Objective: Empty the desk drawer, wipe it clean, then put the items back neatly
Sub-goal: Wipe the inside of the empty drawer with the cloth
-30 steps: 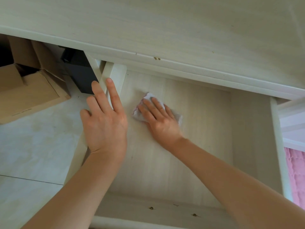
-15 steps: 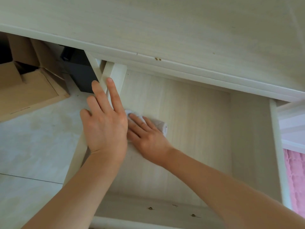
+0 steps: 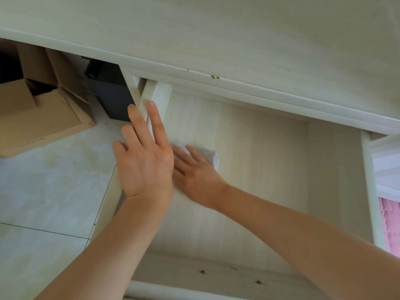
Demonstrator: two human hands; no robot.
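Observation:
The pale wooden desk drawer (image 3: 337, 174) is pulled out below the desk top (image 3: 238, 35), and I see no items on its bottom. My right hand (image 3: 194, 172) lies flat inside it near the left wall, fingers straight, pressing a white cloth (image 3: 211, 156) onto the drawer floor. The cloth bunches into a roll beyond my fingers. My left hand (image 3: 144, 156) rests with straight fingers on the drawer's left side wall and partly overlaps my right hand's fingertips.
A cardboard box (image 3: 36, 118) and a black bin (image 3: 112, 98) stand on the tiled floor (image 3: 49, 191) to the left under the desk. Pink fabric (image 3: 389, 226) shows at the right edge. The drawer's front panel (image 3: 216, 276) lies nearest me.
My right hand slid the cloth from the drawer's far middle toward me and to the left, up against the left wall. My left hand stayed on the side wall.

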